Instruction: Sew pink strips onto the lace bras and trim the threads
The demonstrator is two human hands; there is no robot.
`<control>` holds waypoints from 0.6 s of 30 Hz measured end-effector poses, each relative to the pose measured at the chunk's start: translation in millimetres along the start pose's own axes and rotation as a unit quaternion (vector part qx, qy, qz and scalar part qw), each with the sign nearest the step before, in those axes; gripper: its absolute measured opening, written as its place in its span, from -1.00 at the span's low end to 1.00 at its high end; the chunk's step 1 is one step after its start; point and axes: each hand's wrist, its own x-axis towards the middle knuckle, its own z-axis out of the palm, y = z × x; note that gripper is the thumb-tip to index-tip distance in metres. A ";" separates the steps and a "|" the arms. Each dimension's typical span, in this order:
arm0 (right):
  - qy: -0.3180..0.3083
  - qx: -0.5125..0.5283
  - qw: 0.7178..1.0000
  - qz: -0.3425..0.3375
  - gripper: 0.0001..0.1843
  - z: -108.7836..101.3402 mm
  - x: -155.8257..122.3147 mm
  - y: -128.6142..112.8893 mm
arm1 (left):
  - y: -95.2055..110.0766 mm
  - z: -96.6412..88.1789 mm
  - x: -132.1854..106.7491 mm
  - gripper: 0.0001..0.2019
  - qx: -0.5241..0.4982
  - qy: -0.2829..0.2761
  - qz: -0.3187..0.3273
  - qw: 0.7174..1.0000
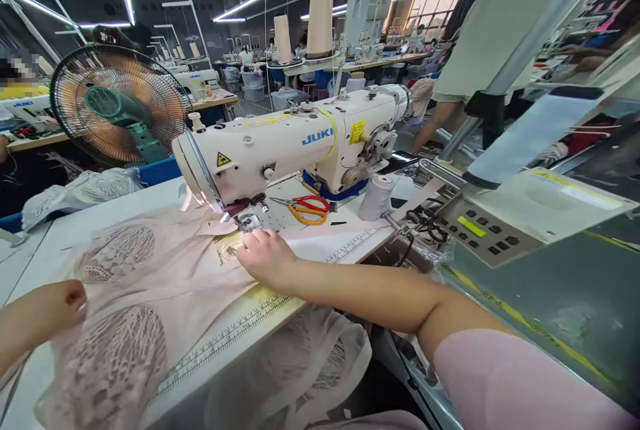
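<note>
Pale pink sheer fabric with lace panels [123,253] is spread over the sewing table, reaching under the head of a white JUKI sewing machine [285,150]. My right hand [265,257] is closed at the presser foot [250,222], its curled fingers down at the fabric; the fingertips are hidden. To the left, my left hand [47,313] hovers at or just over the fabric's edge with fingers curled into a pinch. Whatever lies between those fingers is too unclear to name. Scissors [307,209] with red and orange handles lie behind my right hand.
A ruler strip [230,337] runs along the table's front edge. More lace fabric [310,357] hangs below it. A thread cone [377,197] stands right of the machine, near a control box [500,230]. A large fan [120,103] is behind left; a person stands at right.
</note>
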 end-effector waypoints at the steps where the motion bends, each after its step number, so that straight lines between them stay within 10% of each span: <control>1: 0.017 -0.001 1.000 0.013 -0.70 6.1 2.5 -4.1 | 7.7 -2.4 7.2 -0.63 0.009 -0.014 -0.008 1.000; 10: 0.051 0.002 0.998 -0.042 -0.64 40.9 3.1 -28.8 | 170.3 8.0 69.7 -0.62 -0.072 -0.061 0.088 0.992; 18: 0.029 -0.005 0.973 -0.227 -0.41 38.8 27.8 9.5 | 182.2 24.3 111.8 -0.63 -0.096 -0.054 -0.019 0.994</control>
